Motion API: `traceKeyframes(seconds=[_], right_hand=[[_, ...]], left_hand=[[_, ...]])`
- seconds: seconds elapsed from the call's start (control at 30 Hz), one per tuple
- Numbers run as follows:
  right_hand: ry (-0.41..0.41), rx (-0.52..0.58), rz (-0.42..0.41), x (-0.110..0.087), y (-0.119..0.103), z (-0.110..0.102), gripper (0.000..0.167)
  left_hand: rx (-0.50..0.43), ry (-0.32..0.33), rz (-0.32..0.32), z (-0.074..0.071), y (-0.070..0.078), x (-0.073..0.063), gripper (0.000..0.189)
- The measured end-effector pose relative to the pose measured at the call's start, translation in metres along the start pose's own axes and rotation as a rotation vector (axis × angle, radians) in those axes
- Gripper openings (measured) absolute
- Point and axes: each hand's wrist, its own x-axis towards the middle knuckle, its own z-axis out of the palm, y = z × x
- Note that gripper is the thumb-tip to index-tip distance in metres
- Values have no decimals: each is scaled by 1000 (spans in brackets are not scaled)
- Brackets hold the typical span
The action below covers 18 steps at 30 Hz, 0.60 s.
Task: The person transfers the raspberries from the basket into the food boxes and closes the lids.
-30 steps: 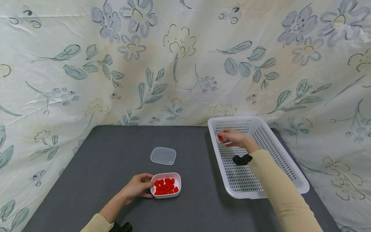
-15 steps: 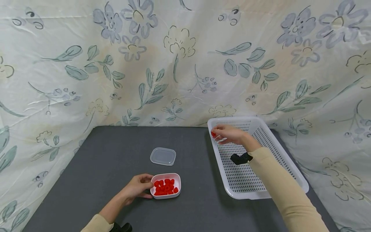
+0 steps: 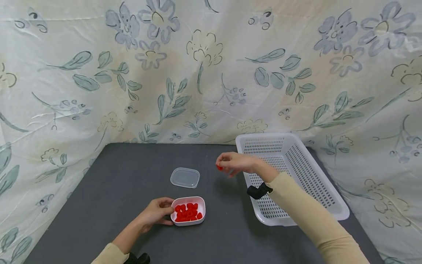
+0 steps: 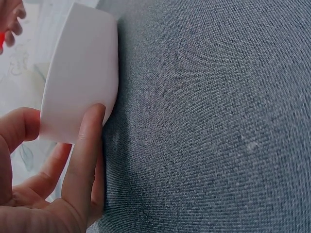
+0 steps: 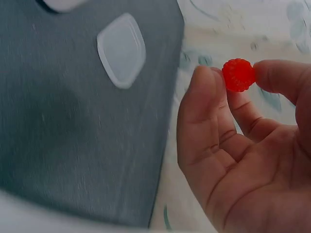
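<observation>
My right hand [image 3: 238, 163] pinches a red raspberry [image 5: 238, 74] between thumb and fingertips, held in the air just off the basket's left side. My left hand [image 3: 156, 212] grips the left end of a small white box [image 3: 188, 223] on the table; in the left wrist view its fingers [image 4: 85, 155] lie along the box's side wall. Inside the box sit several more red raspberries [image 3: 188, 213]. Behind the box, a clear plastic lid [image 3: 185, 178] lies flat on the table.
A white perforated basket [image 3: 298, 161] stands at the right, partly covered by my right forearm and sleeve. The grey table [image 3: 132, 172] ends at a floral curtain [image 3: 211, 73] along the back. A black strap device [image 3: 259, 191] is on my right wrist.
My right hand has carried the raspberry left, out from over the basket to above the table beside it. My left hand and the box have stayed in place.
</observation>
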Motion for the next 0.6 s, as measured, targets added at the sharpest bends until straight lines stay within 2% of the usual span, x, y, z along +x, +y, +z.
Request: traceKeyframes(seconds=[0.33,0.6], right_hand=[[-130,-56,-49,19,-9,44,22],[-191,-91,-64,35,-11,76,16]], left_hand=[[-15,0,6,2,3,2,44],[-23,0,13,4,5,5,43]])
